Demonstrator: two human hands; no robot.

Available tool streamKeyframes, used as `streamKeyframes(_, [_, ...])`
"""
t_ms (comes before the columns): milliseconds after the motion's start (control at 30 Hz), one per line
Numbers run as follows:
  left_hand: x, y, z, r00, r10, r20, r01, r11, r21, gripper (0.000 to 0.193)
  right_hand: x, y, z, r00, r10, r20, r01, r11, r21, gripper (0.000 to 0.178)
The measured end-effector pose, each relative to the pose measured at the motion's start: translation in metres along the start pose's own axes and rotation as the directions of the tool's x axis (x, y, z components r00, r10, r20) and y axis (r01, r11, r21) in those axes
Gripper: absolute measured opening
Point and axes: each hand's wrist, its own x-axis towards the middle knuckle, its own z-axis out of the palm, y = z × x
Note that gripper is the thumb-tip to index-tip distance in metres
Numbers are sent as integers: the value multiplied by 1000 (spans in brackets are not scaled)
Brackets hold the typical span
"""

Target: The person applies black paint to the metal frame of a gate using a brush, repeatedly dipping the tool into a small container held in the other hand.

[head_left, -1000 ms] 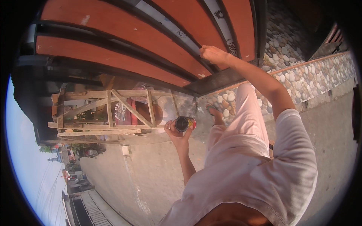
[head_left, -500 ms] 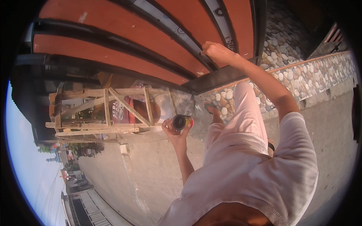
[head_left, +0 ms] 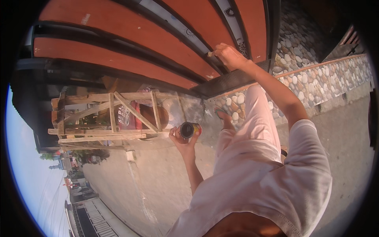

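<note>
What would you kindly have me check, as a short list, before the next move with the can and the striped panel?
1. Can held: ok, the left hand has fingers and thumb around it.
2. Contents of the can: cannot tell, the inside looks dark and the level does not show.
3. Small pale-tipped tool held: ok, it sticks out from the fingers of the right hand.
4. Tip touching the striped panel: cannot tell from this angle.
5. Right hand clear of the wooden frame: ok, the frame stands well to its left.
</note>
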Motion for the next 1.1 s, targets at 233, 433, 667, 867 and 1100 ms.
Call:
streamKeyframes(233, [4, -2, 4, 999, 9, 34, -8, 1000, -25, 84, -16, 8, 18, 992, 41, 120, -30, 995, -98, 27])
streamKeyframes(433, [3, -3, 0, 994, 106, 15, -106, 994, 24, 79, -2, 4, 21, 997, 46, 56, -43, 998, -51, 28])
streamKeyframes(667, [1, -1, -2, 1000, -1, -6, 1, 1000, 0, 83, 38, -47, -50, 991, -24, -132, 28, 999, 29, 20])
streamKeyframes(867, [1, -2, 4, 1000, 13, 25, -12, 1000, -24, 81, 27, -27, -41, 998, 46, -44, -48, 998, -49, 23])
streamKeyframes(1100, [2, 1, 1, 1000, 0, 17, 0, 1000, -2, 82, 20, -9, -11, 999, 27, -28, -27, 1000, -8, 23])
